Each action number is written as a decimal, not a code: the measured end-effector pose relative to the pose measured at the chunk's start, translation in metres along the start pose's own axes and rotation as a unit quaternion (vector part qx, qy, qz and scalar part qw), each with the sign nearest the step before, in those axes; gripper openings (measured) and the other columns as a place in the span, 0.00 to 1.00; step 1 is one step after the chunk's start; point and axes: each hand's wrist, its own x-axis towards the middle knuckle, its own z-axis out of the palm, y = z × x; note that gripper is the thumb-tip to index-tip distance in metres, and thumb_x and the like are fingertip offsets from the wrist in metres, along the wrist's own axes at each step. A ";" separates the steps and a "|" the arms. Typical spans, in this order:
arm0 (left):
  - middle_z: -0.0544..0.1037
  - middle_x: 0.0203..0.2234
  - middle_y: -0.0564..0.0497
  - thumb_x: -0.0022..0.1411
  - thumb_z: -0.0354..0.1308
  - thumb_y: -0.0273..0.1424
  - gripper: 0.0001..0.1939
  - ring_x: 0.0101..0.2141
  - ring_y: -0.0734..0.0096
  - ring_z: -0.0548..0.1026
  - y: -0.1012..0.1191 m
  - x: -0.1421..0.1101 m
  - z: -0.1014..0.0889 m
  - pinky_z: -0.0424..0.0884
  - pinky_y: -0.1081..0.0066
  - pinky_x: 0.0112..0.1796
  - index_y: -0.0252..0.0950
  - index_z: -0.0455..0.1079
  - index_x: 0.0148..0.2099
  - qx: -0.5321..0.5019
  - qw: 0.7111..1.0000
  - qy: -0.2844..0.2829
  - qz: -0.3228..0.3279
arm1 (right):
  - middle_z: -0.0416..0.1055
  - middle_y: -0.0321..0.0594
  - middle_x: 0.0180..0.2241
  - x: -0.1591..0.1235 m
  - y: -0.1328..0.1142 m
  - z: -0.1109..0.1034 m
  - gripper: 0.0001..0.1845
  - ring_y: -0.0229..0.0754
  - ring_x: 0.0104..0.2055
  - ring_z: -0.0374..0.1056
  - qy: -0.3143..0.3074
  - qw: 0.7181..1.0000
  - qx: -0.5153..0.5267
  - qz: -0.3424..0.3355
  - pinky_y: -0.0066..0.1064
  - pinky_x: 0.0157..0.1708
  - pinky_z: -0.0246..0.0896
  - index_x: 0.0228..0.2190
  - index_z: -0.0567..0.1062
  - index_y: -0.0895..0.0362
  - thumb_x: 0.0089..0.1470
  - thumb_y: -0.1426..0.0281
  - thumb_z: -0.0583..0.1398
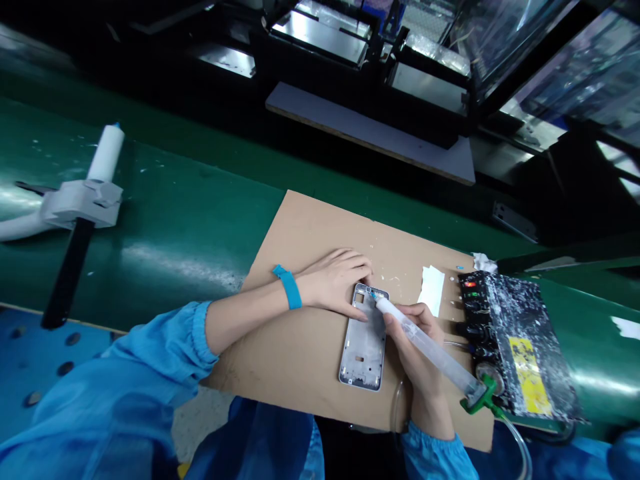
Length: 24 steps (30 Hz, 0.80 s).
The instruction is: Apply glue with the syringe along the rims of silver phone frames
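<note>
- Right hand closes tightly around a clear syringe, its tip at the upper right corner of a metal phone frame; contact is hard to make out.
- Left hand, with a blue wrist strap, lies ungripping, fingertips touching the frame's upper left edge, on a cardboard sheet.
- Right of the frame, a paint-spattered control box bears an unreadable yellow label.
- At upper left, a white cartridge sits in a grey holder.

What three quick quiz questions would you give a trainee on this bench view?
1. Which hand holds the syringe to the metal phone frame?
2. True or false: the blue wrist strap is on the left hand.
3. What lies on the cardboard sheet between the frame and the speckled control box? A) a roll of tape B) a white paper strip C) a coffee mug

Key: 1 right hand; 2 true; 3 B
</note>
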 end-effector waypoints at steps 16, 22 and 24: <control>0.82 0.56 0.44 0.63 0.75 0.56 0.27 0.59 0.47 0.77 0.000 0.000 0.000 0.69 0.48 0.65 0.41 0.74 0.49 0.004 1.000 0.004 0.004 | 0.81 0.41 0.34 0.001 0.001 -0.001 0.21 0.46 0.33 0.76 0.000 1.000 -0.001 -0.007 0.37 0.34 0.71 0.38 0.78 0.52 0.60 0.52 0.77; 0.82 0.57 0.45 0.59 0.79 0.56 0.31 0.60 0.46 0.76 0.002 0.000 -0.003 0.69 0.49 0.65 0.42 0.74 0.50 0.014 1.000 -0.008 -0.005 | 0.82 0.41 0.35 0.002 0.002 -0.001 0.23 0.44 0.34 0.76 -0.001 1.000 -0.008 -0.011 0.34 0.35 0.71 0.38 0.77 0.54 0.60 0.51 0.77; 0.81 0.57 0.45 0.57 0.80 0.56 0.32 0.60 0.46 0.76 0.003 0.000 -0.003 0.69 0.49 0.65 0.42 0.74 0.50 0.014 1.000 -0.009 -0.005 | 0.82 0.40 0.34 0.002 0.001 0.000 0.22 0.44 0.33 0.75 -0.003 1.000 -0.005 -0.013 0.34 0.34 0.70 0.38 0.77 0.54 0.60 0.52 0.77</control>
